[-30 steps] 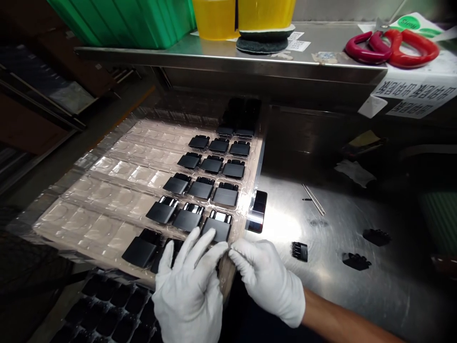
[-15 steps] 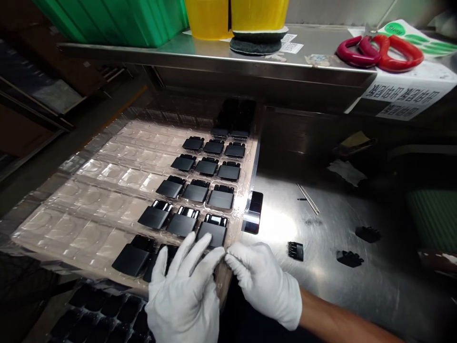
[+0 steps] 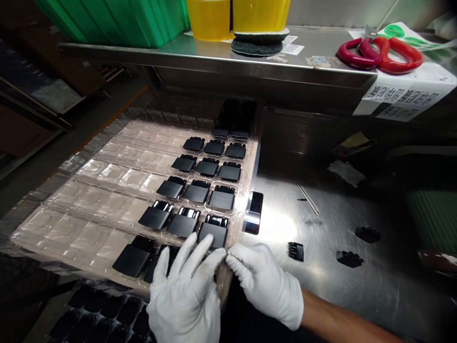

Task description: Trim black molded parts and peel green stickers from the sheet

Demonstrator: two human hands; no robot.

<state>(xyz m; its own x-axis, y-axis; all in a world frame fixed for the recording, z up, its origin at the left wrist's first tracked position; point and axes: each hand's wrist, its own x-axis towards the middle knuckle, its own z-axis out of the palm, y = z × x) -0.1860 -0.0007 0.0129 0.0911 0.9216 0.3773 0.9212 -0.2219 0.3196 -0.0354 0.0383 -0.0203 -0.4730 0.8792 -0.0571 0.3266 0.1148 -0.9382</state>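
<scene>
My left hand, in a white glove, lies with its fingers spread over the near right corner of a clear plastic tray. Its fingertips touch or hover just above a flat black plastic part, and it partly covers other parts in the nearest row. My right hand, gloved too, is closed in a pinch at the tray's right edge, its fingertips meeting my left thumb. Whatever those fingers may hold is hidden. Several more black parts sit in the tray's right-hand columns.
Right of the tray, a phone-like dark slab, thin sticks and a black comb-like piece lie on the steel table. Above runs a shelf with a green bin, yellow containers and red-handled scissors.
</scene>
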